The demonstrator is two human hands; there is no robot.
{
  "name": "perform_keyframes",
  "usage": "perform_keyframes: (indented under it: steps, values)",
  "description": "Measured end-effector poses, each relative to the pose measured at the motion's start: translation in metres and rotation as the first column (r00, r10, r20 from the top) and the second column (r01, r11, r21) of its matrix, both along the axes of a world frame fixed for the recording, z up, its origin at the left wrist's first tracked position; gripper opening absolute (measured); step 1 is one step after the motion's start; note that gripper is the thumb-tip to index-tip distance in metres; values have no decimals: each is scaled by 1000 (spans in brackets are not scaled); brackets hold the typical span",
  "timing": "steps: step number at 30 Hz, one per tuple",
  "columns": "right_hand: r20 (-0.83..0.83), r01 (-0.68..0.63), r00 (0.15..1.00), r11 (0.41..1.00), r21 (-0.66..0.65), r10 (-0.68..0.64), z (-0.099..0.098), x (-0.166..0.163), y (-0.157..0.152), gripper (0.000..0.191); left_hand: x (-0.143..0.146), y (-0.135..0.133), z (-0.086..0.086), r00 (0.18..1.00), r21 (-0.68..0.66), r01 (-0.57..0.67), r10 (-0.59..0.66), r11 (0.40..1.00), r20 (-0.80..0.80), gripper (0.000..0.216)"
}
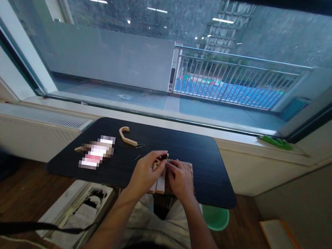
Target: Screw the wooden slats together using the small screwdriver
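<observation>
My left hand [144, 173] is closed, thumb and fingers pinching a small wooden piece with a dark top [165, 157]. My right hand [181, 180] presses its curled fingertips against the right side of that piece; whether they grip anything is hidden. Beneath the hands, pale wooden strips [160, 185] point toward my body at the near table edge. A brown block or board [171, 190] lies partly under my right hand. Farther off on the table are a curved, hook-shaped wooden piece [127, 136] and several thin metal screws or nails [140, 146].
The black table [210, 160] stands against the window sill. On its left lie a blurred-out object [96, 153] and a wooden stick end [79, 149]. Below are an open white box [78, 211] and a green basin [217, 218]. A green cloth [275, 142] rests on the sill.
</observation>
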State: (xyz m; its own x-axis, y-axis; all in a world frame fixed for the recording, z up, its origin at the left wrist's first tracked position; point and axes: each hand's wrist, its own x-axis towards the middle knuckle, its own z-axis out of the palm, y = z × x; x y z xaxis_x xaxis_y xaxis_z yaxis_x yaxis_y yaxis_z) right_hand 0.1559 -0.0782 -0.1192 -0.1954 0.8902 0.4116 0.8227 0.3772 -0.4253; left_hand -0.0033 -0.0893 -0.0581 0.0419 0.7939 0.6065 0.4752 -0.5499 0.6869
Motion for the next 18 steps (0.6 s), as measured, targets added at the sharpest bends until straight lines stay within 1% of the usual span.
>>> perform_keyframes:
  steps: [6,10,18]
  values:
    - [0,4,1000,1000,5,-4,0,-2,0,31,-1,1,-3,1000,-9,13,-13,1000,10,26]
    - [-5,4,1000,1000,18,-4,0,-2,1,33,-2,-2,-3,999,-13,33,-33,999,12,26]
    - [-15,6,1000,1000,2,-6,-1,-4,2,35,-6,-5,-6,998,-10,54,-53,999,35,26]
